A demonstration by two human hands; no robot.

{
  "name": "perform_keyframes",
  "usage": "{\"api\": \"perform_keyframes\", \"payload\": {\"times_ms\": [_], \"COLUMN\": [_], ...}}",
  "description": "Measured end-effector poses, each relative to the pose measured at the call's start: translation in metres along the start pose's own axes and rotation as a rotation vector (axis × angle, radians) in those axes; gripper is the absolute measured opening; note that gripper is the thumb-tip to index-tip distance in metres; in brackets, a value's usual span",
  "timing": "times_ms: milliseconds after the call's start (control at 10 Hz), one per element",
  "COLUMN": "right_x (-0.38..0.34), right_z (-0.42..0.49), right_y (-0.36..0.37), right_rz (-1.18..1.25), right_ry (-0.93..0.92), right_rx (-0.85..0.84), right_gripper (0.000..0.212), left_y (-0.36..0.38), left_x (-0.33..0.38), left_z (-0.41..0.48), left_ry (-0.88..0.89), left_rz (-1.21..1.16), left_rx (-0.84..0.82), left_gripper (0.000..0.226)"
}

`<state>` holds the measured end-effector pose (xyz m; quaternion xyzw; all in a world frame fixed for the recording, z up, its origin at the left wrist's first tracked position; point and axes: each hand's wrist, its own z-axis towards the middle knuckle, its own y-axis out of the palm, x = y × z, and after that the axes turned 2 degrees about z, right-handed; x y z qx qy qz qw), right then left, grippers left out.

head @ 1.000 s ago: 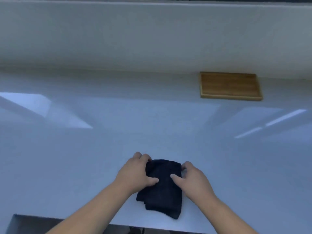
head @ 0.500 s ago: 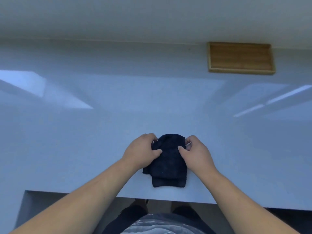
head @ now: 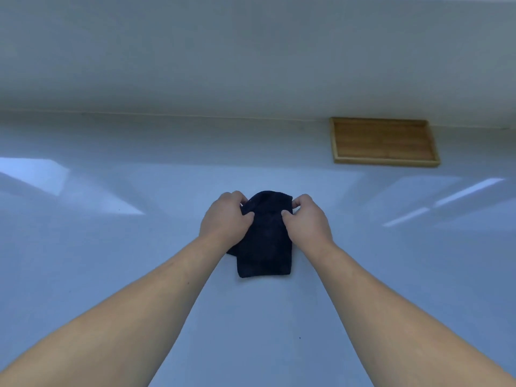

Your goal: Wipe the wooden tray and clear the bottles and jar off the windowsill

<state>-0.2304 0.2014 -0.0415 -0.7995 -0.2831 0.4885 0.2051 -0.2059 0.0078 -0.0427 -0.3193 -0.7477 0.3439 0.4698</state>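
Both hands, left [head: 226, 219] and right [head: 307, 222], still pinch the dark cloth [head: 265, 241] at its far corners; since a second ago it's folded tighter. Wooden tray [head: 384, 141] sits empty, far right of cloth on the table [head: 111, 275]. Looks like wrap-up.

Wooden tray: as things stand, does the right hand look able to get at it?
Probably yes. The white surface between the right hand and the wooden tray lies bare, though that hand grips the dark cloth and the tray sits farther back, against the wall.
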Motion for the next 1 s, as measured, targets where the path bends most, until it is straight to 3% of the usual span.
{"api": "perform_keyframes", "payload": {"times_ms": [100, 200, 400, 700, 1000], "right_x": [-0.004, 0.015, 0.046, 0.036, -0.022], "right_z": [0.002, -0.019, -0.029, -0.028, -0.036], "right_y": [-0.001, 0.008, 0.019, 0.008, -0.037], "right_rz": [-0.16, -0.436, -0.698, -0.727, -0.673], "right_ry": [-0.101, -0.399, -0.48, -0.466, -0.461], "right_rx": [0.087, 0.133, -0.05, -0.024, 0.057], "right_gripper": [0.038, 0.064, 0.068, 0.075, 0.08], "left_y": [0.002, 0.011, 0.031, 0.011, -0.042], "left_x": [-0.001, -0.014, -0.038, -0.031, 0.01], "left_z": [0.001, -0.018, -0.035, -0.033, -0.036], "left_ry": [0.06, 0.172, 0.211, 0.193, 0.216], "left_rz": [0.056, 0.163, 0.39, 0.378, 0.368], "left_rx": [0.083, 0.095, -0.025, -0.007, 0.113], "left_gripper": [0.056, 0.078, 0.084, 0.093, 0.093]}}
